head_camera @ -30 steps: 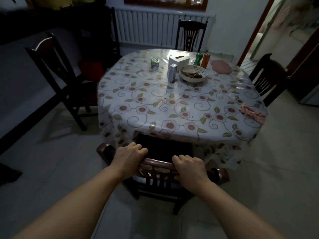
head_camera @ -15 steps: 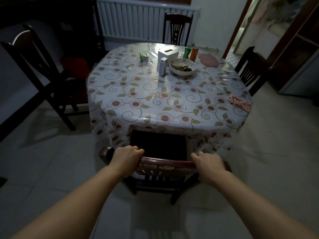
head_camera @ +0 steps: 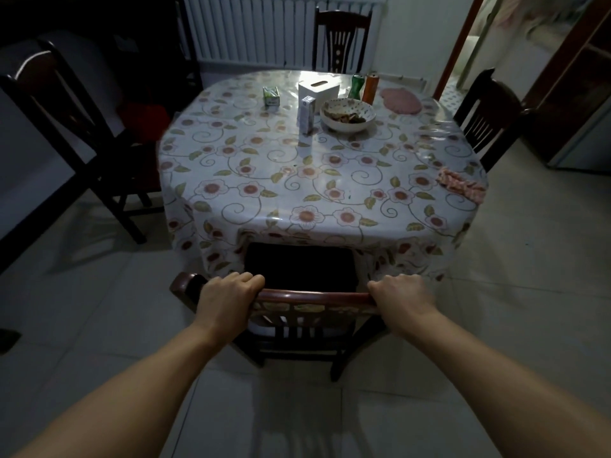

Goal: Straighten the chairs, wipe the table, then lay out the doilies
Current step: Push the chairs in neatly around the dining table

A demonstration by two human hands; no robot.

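A dark wooden chair (head_camera: 307,297) stands at the near side of the table (head_camera: 297,180), its seat partly under the flowered cloth. My left hand (head_camera: 228,297) grips the left part of its top rail. My right hand (head_camera: 401,299) grips the right end of the same rail. A pink cloth (head_camera: 461,185) lies bunched at the table's right edge. A round pink doily (head_camera: 401,100) lies flat at the far right of the tabletop.
Three more dark chairs stand around: one at the left (head_camera: 76,137) pulled away from the table, one at the far side (head_camera: 342,38), one at the right (head_camera: 486,114). A bowl (head_camera: 347,114), white boxes (head_camera: 317,89) and two cans (head_camera: 363,87) sit on the far half. A radiator (head_camera: 264,31) lines the back wall.
My right hand slid along the rail from the middle to its right end. The chair turned squarer to the table, and the view shifted back and right.
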